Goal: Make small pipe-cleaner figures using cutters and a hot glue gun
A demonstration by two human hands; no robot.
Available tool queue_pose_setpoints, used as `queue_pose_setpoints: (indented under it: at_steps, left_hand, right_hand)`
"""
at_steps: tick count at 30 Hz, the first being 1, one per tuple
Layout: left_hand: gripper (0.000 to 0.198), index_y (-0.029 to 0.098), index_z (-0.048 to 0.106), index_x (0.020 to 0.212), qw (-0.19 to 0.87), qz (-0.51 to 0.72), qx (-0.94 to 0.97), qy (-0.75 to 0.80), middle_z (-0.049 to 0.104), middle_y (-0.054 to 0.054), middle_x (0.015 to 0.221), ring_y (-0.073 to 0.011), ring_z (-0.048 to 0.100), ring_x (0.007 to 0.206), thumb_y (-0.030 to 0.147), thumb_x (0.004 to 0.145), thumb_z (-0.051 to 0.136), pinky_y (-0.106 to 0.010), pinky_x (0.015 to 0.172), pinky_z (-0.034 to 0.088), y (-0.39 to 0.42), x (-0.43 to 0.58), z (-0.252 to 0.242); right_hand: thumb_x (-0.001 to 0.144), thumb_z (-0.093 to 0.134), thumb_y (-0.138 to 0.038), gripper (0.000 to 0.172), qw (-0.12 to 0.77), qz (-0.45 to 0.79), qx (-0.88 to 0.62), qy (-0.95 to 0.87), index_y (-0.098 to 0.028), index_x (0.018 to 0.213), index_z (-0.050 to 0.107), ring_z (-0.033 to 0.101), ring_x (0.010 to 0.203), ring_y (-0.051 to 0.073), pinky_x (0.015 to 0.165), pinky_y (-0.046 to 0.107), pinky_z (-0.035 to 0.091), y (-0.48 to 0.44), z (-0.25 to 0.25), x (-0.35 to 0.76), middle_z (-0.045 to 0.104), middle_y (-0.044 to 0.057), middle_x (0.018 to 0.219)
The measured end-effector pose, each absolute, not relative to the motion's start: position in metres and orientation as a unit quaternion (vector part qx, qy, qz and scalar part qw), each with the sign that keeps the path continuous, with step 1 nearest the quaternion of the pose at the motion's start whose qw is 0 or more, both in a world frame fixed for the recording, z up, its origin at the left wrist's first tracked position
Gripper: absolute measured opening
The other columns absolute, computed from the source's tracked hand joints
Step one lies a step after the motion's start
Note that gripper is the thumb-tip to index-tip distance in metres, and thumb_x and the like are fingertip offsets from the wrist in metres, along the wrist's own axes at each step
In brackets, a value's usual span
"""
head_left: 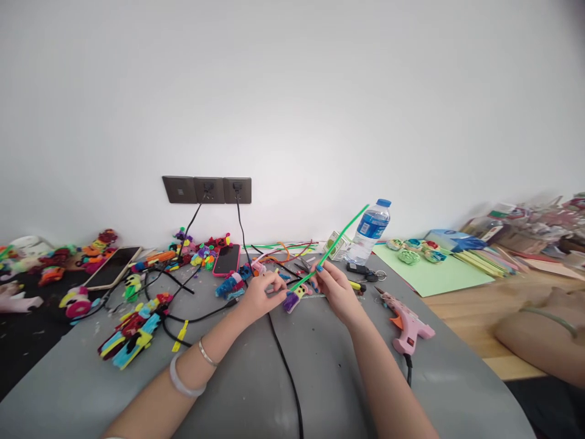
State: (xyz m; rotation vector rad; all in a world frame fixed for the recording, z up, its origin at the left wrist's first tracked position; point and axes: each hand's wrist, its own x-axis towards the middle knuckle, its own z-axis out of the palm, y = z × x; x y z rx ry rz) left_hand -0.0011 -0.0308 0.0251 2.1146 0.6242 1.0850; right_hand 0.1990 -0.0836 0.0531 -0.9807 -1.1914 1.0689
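Note:
A bright green pipe cleaner (pixel 345 230) runs slanting between my two hands, its long free end pointing up to the right. My right hand (pixel 336 289) pinches it partway along, fingers closed. At its lower end, the thumb and fingertip of my left hand (pixel 262 296) close on the tip. Just below the fingertips a small purple and yellow fuzzy figure (pixel 290 302) lies on the grey table (pixel 329 378). Left of my left hand is a blue fuzzy figure (pixel 230 285).
A pink glue gun (pixel 408 326) lies to the right, near a water bottle (pixel 371 228) and keys (pixel 363 270). Black cables (pixel 286 360) cross the table. Phones (pixel 227 260) and several pipe-cleaner figures (pixel 132 332) sit left. Green paper (pixel 439 277) and another person's arm (pixel 539 332) are at right.

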Motion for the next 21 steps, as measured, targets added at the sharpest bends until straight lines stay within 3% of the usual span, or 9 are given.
queue_pose_setpoints:
  at_steps: [2,5,8,11,16,21]
  left_hand:
    - [0.019,0.020,0.045,0.075,0.367,0.436,0.782,0.253,0.059,0.001,0.076,-0.0132,0.056,0.071,0.020,0.076,0.063,-0.028,0.071,0.047,-0.030,-0.001,0.025]
    - [0.018,0.020,0.050,0.087,0.391,0.453,0.759,0.258,0.057,0.002,0.079,-0.0130,0.057,0.073,0.020,0.076,0.064,-0.027,0.071,0.048,-0.026,-0.001,0.023]
    - [0.020,0.019,0.058,0.098,0.365,0.450,0.771,0.265,0.058,0.000,0.078,-0.0138,0.058,0.073,0.019,0.079,0.061,-0.025,0.068,0.047,-0.023,-0.001,0.020]
    - [0.017,0.018,0.063,0.097,0.315,0.454,0.791,0.264,0.059,-0.001,0.079,-0.0138,0.058,0.073,0.016,0.080,0.059,-0.025,0.066,0.047,-0.020,-0.001,0.019]
    - [0.017,0.018,0.066,0.094,0.266,0.475,0.796,0.264,0.059,-0.004,0.083,-0.0140,0.058,0.075,0.014,0.084,0.053,-0.024,0.063,0.047,-0.019,-0.003,0.021]
    - [0.020,0.019,0.067,0.096,0.250,0.469,0.808,0.254,0.059,-0.005,0.087,-0.0149,0.059,0.081,0.012,0.086,0.051,-0.026,0.070,0.049,-0.019,-0.004,0.020]
  right_hand:
    - [0.085,0.060,-0.051,0.029,0.558,0.490,-0.411,-0.528,-0.022,0.086,0.057,0.047,0.051,0.012,0.050,0.026,0.040,-0.076,0.056,0.199,0.052,-0.003,0.060]
    - [0.085,0.061,-0.051,0.030,0.501,0.520,-0.410,-0.557,-0.021,0.088,0.058,0.048,0.051,0.012,0.045,0.023,0.039,-0.065,0.063,0.200,0.055,-0.002,0.064]
    - [0.084,0.062,-0.051,0.031,0.453,0.543,-0.402,-0.581,-0.021,0.091,0.060,0.047,0.051,0.011,0.041,0.021,0.036,-0.052,0.069,0.201,0.056,-0.002,0.067]
    - [0.084,0.064,-0.047,0.029,0.434,0.543,-0.387,-0.606,-0.020,0.091,0.064,0.050,0.056,0.011,0.047,0.021,0.041,-0.035,0.072,0.203,0.059,-0.001,0.070]
    - [0.077,0.073,-0.043,0.026,0.449,0.583,-0.355,-0.576,-0.019,0.084,0.068,0.054,0.063,0.012,0.061,0.025,0.047,-0.012,0.066,0.200,0.065,0.002,0.079]
    - [0.073,0.074,-0.046,0.028,0.552,0.596,-0.343,-0.472,-0.021,0.079,0.063,0.049,0.057,0.011,0.050,0.023,0.041,-0.009,0.055,0.197,0.058,0.000,0.072]
